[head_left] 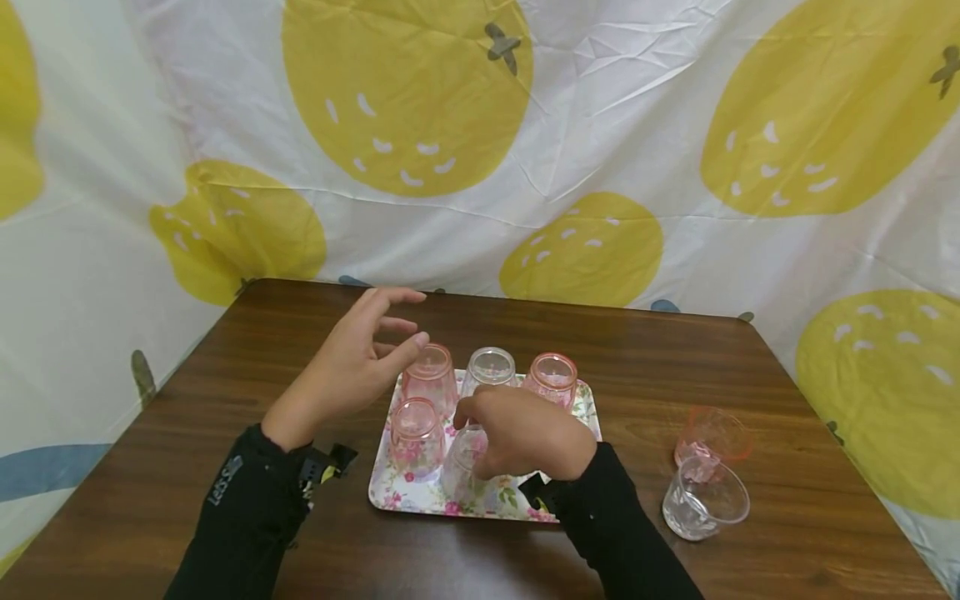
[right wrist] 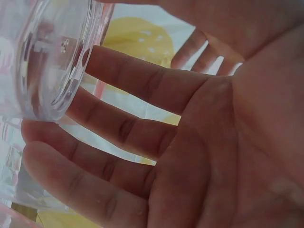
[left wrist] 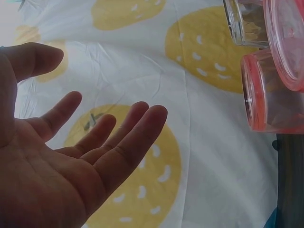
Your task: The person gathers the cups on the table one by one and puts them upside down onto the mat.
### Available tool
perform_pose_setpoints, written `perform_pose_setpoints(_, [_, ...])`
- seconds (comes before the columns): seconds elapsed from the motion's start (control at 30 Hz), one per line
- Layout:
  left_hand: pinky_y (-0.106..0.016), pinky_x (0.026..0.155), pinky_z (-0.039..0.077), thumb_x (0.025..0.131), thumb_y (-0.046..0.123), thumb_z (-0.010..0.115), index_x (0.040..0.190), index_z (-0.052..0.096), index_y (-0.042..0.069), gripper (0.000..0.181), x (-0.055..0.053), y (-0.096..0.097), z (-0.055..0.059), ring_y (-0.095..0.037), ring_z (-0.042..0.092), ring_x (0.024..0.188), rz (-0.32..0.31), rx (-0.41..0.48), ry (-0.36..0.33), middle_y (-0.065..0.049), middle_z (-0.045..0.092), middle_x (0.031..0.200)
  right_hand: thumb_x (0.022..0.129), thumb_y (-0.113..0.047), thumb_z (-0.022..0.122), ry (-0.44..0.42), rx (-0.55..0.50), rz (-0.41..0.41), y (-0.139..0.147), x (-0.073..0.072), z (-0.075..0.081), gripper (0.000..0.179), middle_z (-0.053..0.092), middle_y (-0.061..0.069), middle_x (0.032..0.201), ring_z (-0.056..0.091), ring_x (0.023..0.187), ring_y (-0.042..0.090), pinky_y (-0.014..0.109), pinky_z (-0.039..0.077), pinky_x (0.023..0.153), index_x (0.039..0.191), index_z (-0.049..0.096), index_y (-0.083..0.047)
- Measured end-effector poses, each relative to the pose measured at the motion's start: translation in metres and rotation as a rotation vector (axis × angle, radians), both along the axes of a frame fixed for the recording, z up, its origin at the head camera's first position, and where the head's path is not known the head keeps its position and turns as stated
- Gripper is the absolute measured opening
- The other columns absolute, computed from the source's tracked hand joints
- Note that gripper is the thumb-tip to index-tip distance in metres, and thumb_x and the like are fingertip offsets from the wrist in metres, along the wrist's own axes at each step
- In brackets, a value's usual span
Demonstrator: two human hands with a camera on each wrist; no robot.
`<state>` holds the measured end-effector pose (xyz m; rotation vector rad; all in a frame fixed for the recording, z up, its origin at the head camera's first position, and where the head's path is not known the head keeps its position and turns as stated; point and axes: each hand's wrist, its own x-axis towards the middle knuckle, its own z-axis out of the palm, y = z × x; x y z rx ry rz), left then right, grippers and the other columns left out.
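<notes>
My right hand (head_left: pixel 525 425) holds a clear glass (head_left: pixel 461 471) near its upturned base, at the front middle of a floral tray (head_left: pixel 390 498). In the right wrist view, thumb and fingers stand around the base of that glass (right wrist: pixel 45 66). My left hand (head_left: pixel 348 367) hovers over the tray's left side, fingers spread and holding nothing. Below it, a pink glass (head_left: pixel 417 433) stands upside down at the front left, with another pink glass (head_left: pixel 431 379) behind. A clear glass (head_left: pixel 491 365) and a reddish glass (head_left: pixel 555 372) are inverted along the back.
On the wooden table (head_left: pixel 637 358), right of the tray, a clear glass (head_left: pixel 701 504) and a pink glass (head_left: pixel 716 433) stand with their mouths up, close together. A fruit-print cloth (head_left: pixel 600 125) hangs behind the table's far edge.
</notes>
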<state>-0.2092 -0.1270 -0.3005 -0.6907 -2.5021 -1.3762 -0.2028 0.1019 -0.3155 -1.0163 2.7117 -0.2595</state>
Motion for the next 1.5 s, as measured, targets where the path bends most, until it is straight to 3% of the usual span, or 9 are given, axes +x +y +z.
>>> perform_pose_setpoints(0.2, [-0.050, 0.091, 0.058, 0.101, 0.022, 0.062, 0.142, 0.048, 0.012, 0.044, -0.001, 0.000, 0.000, -0.033, 0.061, 0.121, -0.004, -0.010, -0.004, -0.014, 0.045, 0.144, 0.071, -0.018, 0.087, 0.023, 0.013, 0.023, -0.002, 0.001, -0.003, 0.045, 0.069, 0.001, 0.108, 0.063, 0.090, 0.013, 0.031, 0.055, 0.082, 0.114, 0.071, -0.016])
perform_pose_setpoints(0.5, [-0.051, 0.092, 0.058, 0.101, 0.023, 0.063, 0.143, 0.048, 0.013, 0.045, -0.001, 0.000, -0.001, -0.033, 0.061, 0.122, -0.001, -0.028, -0.009, -0.011, 0.044, 0.144, 0.073, -0.022, 0.090, -0.050, -0.013, 0.000, -0.002, 0.000, 0.000, 0.053, 0.070, 0.001, 0.113, 0.066, 0.101, 0.016, 0.034, 0.056, 0.088, 0.121, 0.067, -0.017])
perform_pose_setpoints(0.73, [-0.052, 0.093, 0.057, 0.102, 0.025, 0.062, 0.144, 0.047, 0.014, 0.046, -0.002, 0.000, -0.001, -0.034, 0.060, 0.122, -0.004, -0.036, -0.019, -0.011, 0.043, 0.145, 0.076, -0.030, 0.090, -0.046, -0.134, -0.044, 0.024, 0.000, 0.019, 0.056, 0.069, 0.001, 0.113, 0.065, 0.099, 0.019, 0.034, 0.055, 0.085, 0.125, 0.066, -0.014])
perform_pose_setpoints(0.87, [-0.052, 0.092, 0.057, 0.101, 0.024, 0.062, 0.144, 0.047, 0.013, 0.046, -0.002, -0.001, -0.002, -0.034, 0.060, 0.122, 0.000, -0.044, -0.020, -0.011, 0.043, 0.146, 0.080, -0.031, 0.087, -0.003, -0.221, -0.131, 0.059, 0.001, 0.039, 0.053, 0.067, -0.002, 0.112, 0.063, 0.098, 0.018, 0.034, 0.054, 0.083, 0.126, 0.064, -0.016])
perform_pose_setpoints(1.07, [-0.053, 0.092, 0.057, 0.102, 0.024, 0.062, 0.144, 0.047, 0.013, 0.046, -0.002, -0.001, 0.000, -0.033, 0.060, 0.122, 0.000, -0.050, -0.011, -0.011, 0.043, 0.146, 0.086, -0.036, 0.081, 0.035, -0.251, -0.354, 0.124, 0.004, 0.057, 0.053, 0.065, 0.003, 0.120, 0.063, 0.108, 0.024, 0.044, 0.054, 0.089, 0.131, 0.060, -0.018])
perform_pose_setpoints(1.3, [-0.052, 0.093, 0.057, 0.101, 0.023, 0.063, 0.143, 0.047, 0.012, 0.047, -0.004, -0.002, 0.000, -0.033, 0.061, 0.122, -0.007, -0.054, -0.016, -0.010, 0.043, 0.146, 0.087, -0.049, 0.076, 0.046, -0.143, -0.553, 0.188, -0.004, 0.049, 0.072, 0.058, 0.021, 0.134, 0.060, 0.115, 0.038, 0.052, 0.052, 0.086, 0.141, 0.051, -0.009])
perform_pose_setpoints(1.5, [-0.050, 0.093, 0.057, 0.101, 0.024, 0.064, 0.144, 0.046, 0.014, 0.048, -0.004, -0.002, -0.001, -0.031, 0.060, 0.123, -0.005, -0.061, -0.030, -0.009, 0.042, 0.147, 0.085, -0.049, 0.078, 0.006, -0.058, -0.640, 0.224, -0.013, 0.036, 0.083, 0.054, 0.032, 0.134, 0.057, 0.112, 0.049, 0.056, 0.052, 0.083, 0.142, 0.046, 0.003])
